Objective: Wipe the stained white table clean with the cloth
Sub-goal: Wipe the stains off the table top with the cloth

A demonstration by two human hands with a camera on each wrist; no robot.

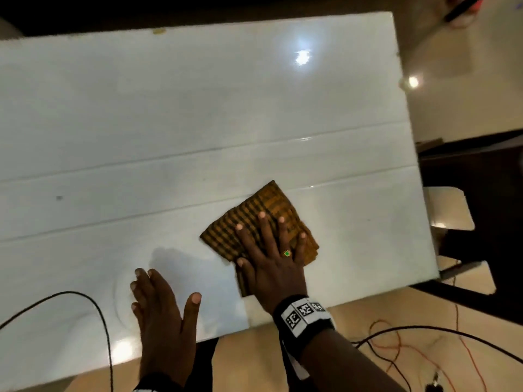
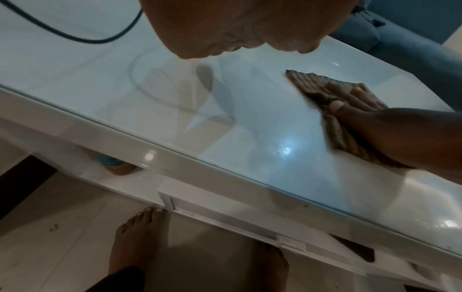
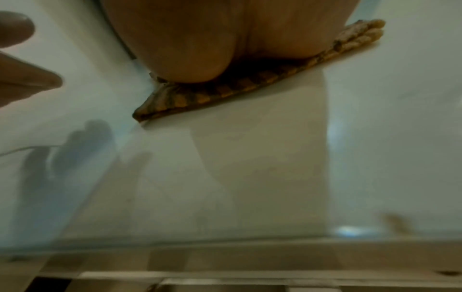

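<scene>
Head view shows the right hand (image 1: pixel 273 267) flat on a folded orange-and-black checked cloth (image 1: pixel 254 219), fingers (image 1: pixel 264 224) spread straight and pressing it down, not pinching. Cloth sits on the glossy white glass-topped table (image 1: pixel 169 108), toward the near right part, w/ one corner poking out past the fingertips. Left hand (image 1: pixel 161 315) is flat just beside it near the front edge, fingers relaxed and straight, holding nothing; can't tell if it's touching the top or just above it.

Handling guess: cloth looks soft, light and floppy, prob slides easy on that slick top, so palm pressure over the middle of the fold beats gripping an edge, otherwise it'll bunch up or unfold. Right wrist view shows the layers squashed under the palm.

Small dark spot (image 1: pixel 59 197) on the far left and a yellowish smear (image 1: pixel 159 31) at the back edge look not yet wiped, imo.
</scene>
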